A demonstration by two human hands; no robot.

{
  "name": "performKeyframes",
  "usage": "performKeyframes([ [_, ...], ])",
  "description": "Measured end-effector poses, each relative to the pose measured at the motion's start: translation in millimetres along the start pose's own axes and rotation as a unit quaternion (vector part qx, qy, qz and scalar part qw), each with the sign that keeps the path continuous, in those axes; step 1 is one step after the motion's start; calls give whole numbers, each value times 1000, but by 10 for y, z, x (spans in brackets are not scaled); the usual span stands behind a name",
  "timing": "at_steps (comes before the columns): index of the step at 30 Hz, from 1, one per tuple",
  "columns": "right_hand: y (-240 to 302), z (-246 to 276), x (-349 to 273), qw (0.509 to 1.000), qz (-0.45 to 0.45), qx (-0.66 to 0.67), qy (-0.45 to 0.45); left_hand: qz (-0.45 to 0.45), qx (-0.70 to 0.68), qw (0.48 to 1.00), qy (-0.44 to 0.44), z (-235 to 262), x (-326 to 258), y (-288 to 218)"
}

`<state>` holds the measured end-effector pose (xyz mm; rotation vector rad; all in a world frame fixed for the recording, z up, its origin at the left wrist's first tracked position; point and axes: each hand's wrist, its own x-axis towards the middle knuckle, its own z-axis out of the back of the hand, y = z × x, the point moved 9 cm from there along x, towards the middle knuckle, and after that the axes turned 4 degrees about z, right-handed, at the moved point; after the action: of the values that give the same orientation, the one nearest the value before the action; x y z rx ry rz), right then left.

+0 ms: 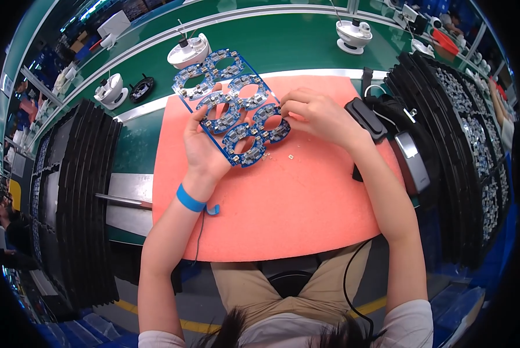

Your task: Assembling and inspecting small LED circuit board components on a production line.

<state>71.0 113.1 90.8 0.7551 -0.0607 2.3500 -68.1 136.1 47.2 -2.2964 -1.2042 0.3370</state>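
A blue circuit board panel (235,105) of several joined ring-shaped boards, covered in small components, is held tilted above the salmon-coloured mat (283,214). My left hand (205,148) supports it from beneath and along its left edge, and fingers show through the ring openings. At the panel's right edge, my right hand (313,115) has its fingers bent and closed on the rim; the fingertips are partly hidden. A few tiny pale pieces (291,156) lie on the mat below the panel. Around my left wrist is a blue strap (190,198) with a thin cord.
Stacked black trays (77,203) rise at the left; more trays (475,139) filled with boards stand at the right. A black and silver device (412,162) sits beside the mat. White domed housings (353,36) and a black round part (142,89) rest on the green bench.
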Motion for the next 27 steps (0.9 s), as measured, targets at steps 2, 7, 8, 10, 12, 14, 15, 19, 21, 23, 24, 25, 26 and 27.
performKeyframes([
  [2, -85, -7, -10, 994, -85, 68, 20, -14, -16, 999, -29, 60, 17, 3],
  [7, -165, 104, 7, 977, -94, 191, -28, -8, -15, 1000, 10, 143, 41, -44],
  [8, -159, 157, 17, 980, -79, 179, -46, 6, -6, 998, 60, 75, 33, -40],
  [10, -279, 151, -21, 967, -117, 216, -68, -24, -9, 1000, 7, 73, 32, -63],
  [12, -367, 125, -45, 951, -152, 253, -89, -56, -13, 997, -45, 83, 31, -84],
  [14, -585, -30, -184, 865, -303, 375, -135, -73, -34, 996, -41, 110, 25, -108],
  [15, -613, -119, -201, 848, -316, 406, -128, -79, -34, 995, -42, 182, 34, -124],
  [19, -537, -304, -205, 806, -338, 469, -124, -75, -56, 995, -45, 197, 44, -76],
  [21, -482, -317, -169, 795, -323, 496, -132, -64, -49, 996, -42, 209, 54, -65],
  [23, -415, -324, -114, 781, -309, 524, -140, -51, -44, 996, -52, 203, 43, -51],
  [24, -415, -304, -106, 768, -311, 532, -173, -53, -44, 996, -53, 190, 38, -57],
  [25, -428, -274, -119, 755, -313, 537, -207, -50, -39, 996, -66, 198, 45, -51],
  [26, -419, -279, -121, 756, -314, 537, -205, -46, -34, 995, -79, 216, 50, -51],
  [27, -414, -267, -127, 742, -306, 553, -222, -46, -33, 996, -63, 233, 70, -54],
])
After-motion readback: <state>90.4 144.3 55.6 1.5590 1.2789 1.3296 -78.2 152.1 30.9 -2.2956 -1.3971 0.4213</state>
